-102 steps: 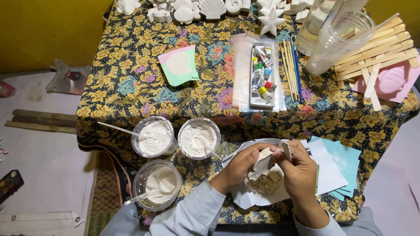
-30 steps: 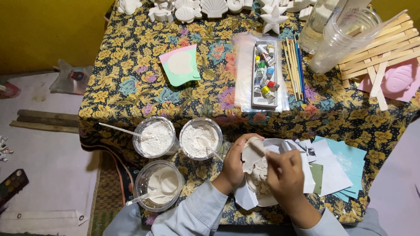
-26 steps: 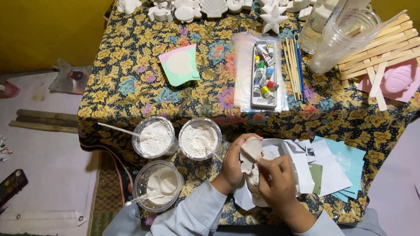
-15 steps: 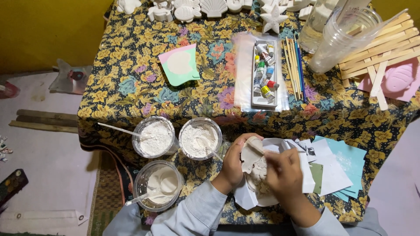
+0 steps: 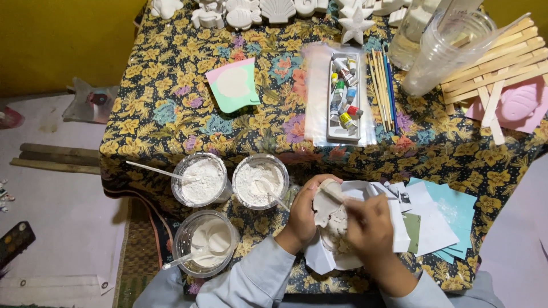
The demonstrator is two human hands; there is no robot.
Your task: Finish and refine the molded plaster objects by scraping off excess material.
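Compared with the view a few seconds back, both hands have closed in over the work: then the white plaster piece (image 5: pixel 330 206) lay more openly between them, and now the left hand (image 5: pixel 302 219) cups it from the left side with fingers curled round its edge, while the right hand (image 5: pixel 370 227) has slid across its top. The right fingers are pinched together on what looks like a thin stick or tool pressed to the piece, though the tip is hidden, so exactly what they grip cannot be told. Over the last second the hands have barely shifted, which suggests steady close work on the surface of the piece rather than any lifting or setting down. It sits at the near edge of the table, over white paper (image 5: pixel 394 219) that lies on the flowered tablecloth (image 5: pixel 171 114).

To the left stand three clear round tubs. The far-left tub (image 5: pixel 201 180) holds dry white powder with a thin stick leaning out. The middle tub (image 5: pixel 260 182), just beside the left hand, holds white powder with a spoon in it. The nearest tub (image 5: pixel 205 242) holds a smoother, wetter white mix and a spoon. Farther back, a flat tray of paint tubes (image 5: pixel 342 97) lies beside a bundle of brushes (image 5: pixel 383 85), and an empty clear cup (image 5: pixel 442 54) lies tipped beyond them.
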